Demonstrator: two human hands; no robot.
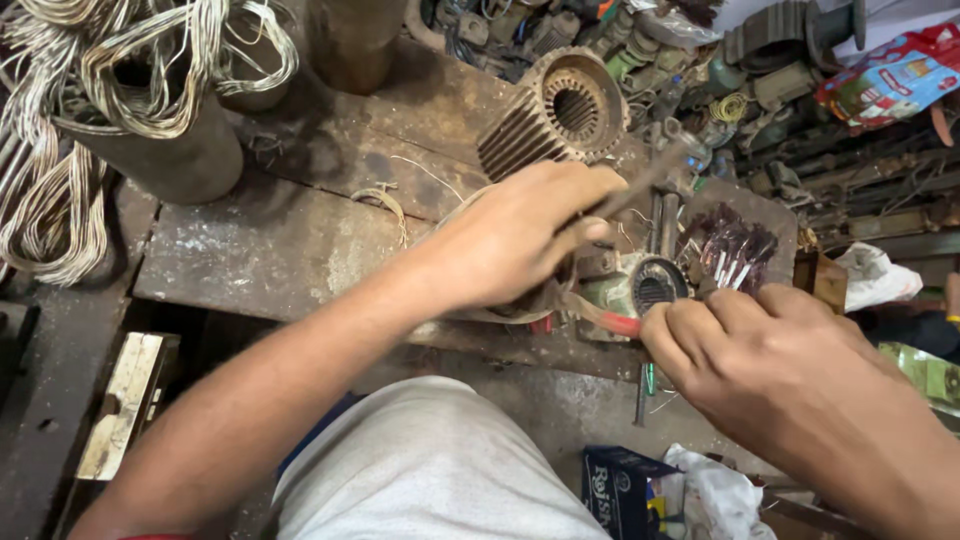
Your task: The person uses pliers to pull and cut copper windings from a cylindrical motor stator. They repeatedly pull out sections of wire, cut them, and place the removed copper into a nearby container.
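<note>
The left hand [520, 235] closes around a thin dark metal rod [640, 185] that slants up toward the right. The right hand [760, 350] pinches an orange-sheathed wire [605, 318] between thumb and curled fingers, just beside a small round motor stator [655, 283] with a slotted iron core, lying at the middle of the worn, stained wooden desk [260, 250]. Reddish copper windings [730, 250] fan out beside it. Behind sits a larger ribbed stator housing [555, 115], rusty and cylindrical. Loose coils of pale wire [60, 200] drape at far left.
</note>
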